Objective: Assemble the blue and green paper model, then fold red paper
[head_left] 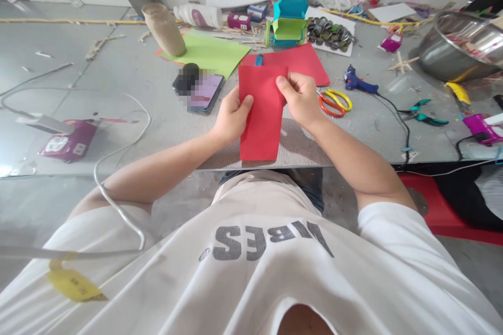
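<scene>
A red rectangle of paper [261,120] is held up in front of me, over the near edge of the table. My left hand [232,115] grips its left edge, thumb on the front face and fingers hidden behind. On the upper right edge, my right hand [299,97] pinches it the same way, thumb in front. Behind it, a larger red sheet [310,63] lies on the table. Scissors [335,103] with orange and yellow handles rest just right of my right hand. Left of my left hand lies a phone [206,93], partly blurred out.
Green paper [214,49] lies under a tan jar [164,29]. At the back are a blue-green paper box [290,21] and bottle caps [330,33]. A blue glue gun [360,81], pliers [424,111] and a steel pot [463,44] stand right; a white cable [102,167] hangs left.
</scene>
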Motion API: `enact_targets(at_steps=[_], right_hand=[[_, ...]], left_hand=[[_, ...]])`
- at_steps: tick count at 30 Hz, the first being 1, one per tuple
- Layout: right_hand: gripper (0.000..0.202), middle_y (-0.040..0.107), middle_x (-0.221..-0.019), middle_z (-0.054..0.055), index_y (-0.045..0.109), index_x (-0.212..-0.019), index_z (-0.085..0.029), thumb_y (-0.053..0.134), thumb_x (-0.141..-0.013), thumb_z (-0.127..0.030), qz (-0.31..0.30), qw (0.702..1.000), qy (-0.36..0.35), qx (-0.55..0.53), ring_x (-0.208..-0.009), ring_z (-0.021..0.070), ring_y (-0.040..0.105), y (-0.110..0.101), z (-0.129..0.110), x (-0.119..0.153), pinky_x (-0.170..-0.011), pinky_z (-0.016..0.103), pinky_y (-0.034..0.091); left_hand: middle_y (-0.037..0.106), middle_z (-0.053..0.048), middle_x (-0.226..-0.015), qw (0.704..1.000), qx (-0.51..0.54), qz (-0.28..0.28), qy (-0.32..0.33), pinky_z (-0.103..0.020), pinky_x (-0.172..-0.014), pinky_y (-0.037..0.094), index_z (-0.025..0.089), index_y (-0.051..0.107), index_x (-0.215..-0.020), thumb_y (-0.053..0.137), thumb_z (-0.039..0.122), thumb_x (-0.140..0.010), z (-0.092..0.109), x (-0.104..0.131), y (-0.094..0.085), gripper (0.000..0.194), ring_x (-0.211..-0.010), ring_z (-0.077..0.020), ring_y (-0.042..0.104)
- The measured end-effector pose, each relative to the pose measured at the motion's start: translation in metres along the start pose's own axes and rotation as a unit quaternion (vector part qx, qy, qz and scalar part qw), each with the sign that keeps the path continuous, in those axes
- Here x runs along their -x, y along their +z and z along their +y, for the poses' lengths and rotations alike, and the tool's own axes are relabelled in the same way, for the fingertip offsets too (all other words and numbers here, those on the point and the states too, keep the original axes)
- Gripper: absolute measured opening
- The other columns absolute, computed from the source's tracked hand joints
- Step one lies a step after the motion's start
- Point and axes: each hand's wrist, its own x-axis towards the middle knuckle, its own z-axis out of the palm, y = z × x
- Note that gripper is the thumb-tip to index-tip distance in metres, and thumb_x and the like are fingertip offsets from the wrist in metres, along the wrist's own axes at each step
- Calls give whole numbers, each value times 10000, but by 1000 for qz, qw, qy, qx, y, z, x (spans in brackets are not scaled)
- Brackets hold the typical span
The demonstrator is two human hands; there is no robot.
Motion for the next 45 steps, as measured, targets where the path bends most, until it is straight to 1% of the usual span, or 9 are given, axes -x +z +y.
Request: enact_targets(at_steps=[4,10,13,21,27,33,37,41,45], right_hand=[[608,634,-856,10,625,-863,-261,942,-973,-768,-29,999,13,-29,-847,194,624,5,-1,2,-744,342,591],[625,537,-821,-3,559,-810,-256,938,-996,-717,7,1000,13,-10,-838,179,574,3,2,1,-738,318,564],[626,516,-845,-1,543,-820,-255,927,-1008,-712,15,1000,9,-8,-852,176,563,2,2,0,-744,315,551],[663,532,-844,-5,535,-838,-257,924,-990,-773,22,999,18,-26,-875,173,615,8,1,2,-764,307,585],[747,461,-780,-13,494,-822,-277,739,-1038,-948,30,999,7,-27,-749,167,582,6,10,-2,-657,311,546],[767,450,-705,-15,473,-761,-273,738,-1056,-929,30,999,-10,2,-724,174,598,2,10,-2,-663,321,547],[756,484,-723,-17,472,-779,-274,666,-1092,-934,9,999,-28,27,-715,161,579,2,10,1,-675,316,540],[744,448,-729,-20,454,-783,-275,621,-1129,-911,9,996,-37,77,-744,166,555,3,7,3,-734,325,544],[752,446,-748,-23,453,-798,-280,659,-1091,-941,-13,995,-48,88,-759,171,520,5,3,6,-732,328,532]], left_hand=[[838,-122,-1126,999,33,-9,-9,-467,-905,750,272,744,-1221,772,874,-1050,3,-2,-1,627,-1071,-336,857],[858,-134,-1157,996,62,-37,-50,-475,-913,761,268,732,-1206,838,815,-1034,1,-1,0,583,-1079,-345,871],[863,-132,-1151,996,62,-32,-57,-470,-908,759,264,734,-1201,831,766,-1059,-1,1,3,531,-1089,-343,870],[831,-112,-1071,999,29,-6,-37,-436,-870,718,256,725,-1120,813,762,-1082,-6,1,0,515,-986,-303,829],[804,-92,-1056,1000,-12,24,-2,-455,-882,705,262,728,-1109,785,866,-1054,-9,-1,-2,609,-950,-289,791],[786,-93,-1065,1000,-11,28,7,-462,-925,702,264,727,-1145,756,892,-1061,-10,-2,-1,635,-995,-299,786],[769,-77,-1074,999,-31,40,18,-499,-997,716,261,723,-1158,744,881,-1080,-15,-2,-7,626,-1015,-298,790],[762,-69,-1075,998,-41,47,31,-539,-1083,719,270,724,-1169,731,852,-1109,-20,-3,-10,585,-1084,-314,805],[804,-78,-1122,997,-45,47,50,-510,-1042,736,277,742,-1206,674,885,-1123,-17,-5,-9,617,-1055,-302,818]])
